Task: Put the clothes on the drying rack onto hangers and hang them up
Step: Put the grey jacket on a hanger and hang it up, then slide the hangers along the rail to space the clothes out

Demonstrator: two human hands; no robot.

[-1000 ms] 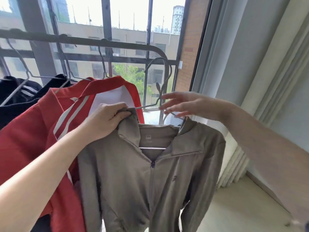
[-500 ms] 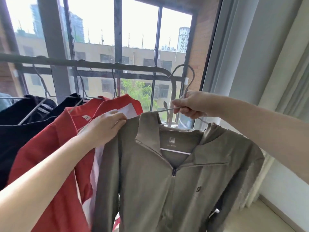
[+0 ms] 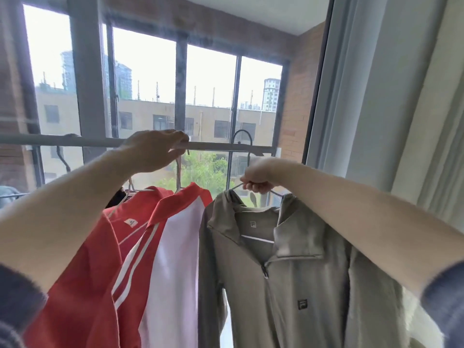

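taupe, smooth and faintly shiny, the zip-front jacket (image 3: 288, 272) is already dressed onto a thin wire hanger (image 3: 276, 193), its collar standing up round the wire shoulders and a small square logo on the chest. the step in hand is the hanging itself: the right hand (image 3: 258, 175) holds the hanger just below its neck, fingers (image 3: 256, 188) curled tight round the wire, and the dark hook (image 3: 242, 133) arches up at the right end of the grey metal rail (image 3: 75, 142) (whether it is truly seated over the tube or only in front of it, i cannot tell). the left hand (image 3: 153, 153) is up at the rail, fingers (image 3: 181, 142) bent and apparently pinching the hook of the neighbouring hanger (image 3: 178, 172), which carries a red and white jacket (image 3: 173, 259) with piped stripes, hanging just beside the taupe one and touching its sleeve. the next move, i judge, calls for lowering the hook squarely onto the round tube, then easing the red garment leftward so the two soft, drapey fabrics do not bunch; the slick wire could slide along the rail, so the release wants to be gentle.
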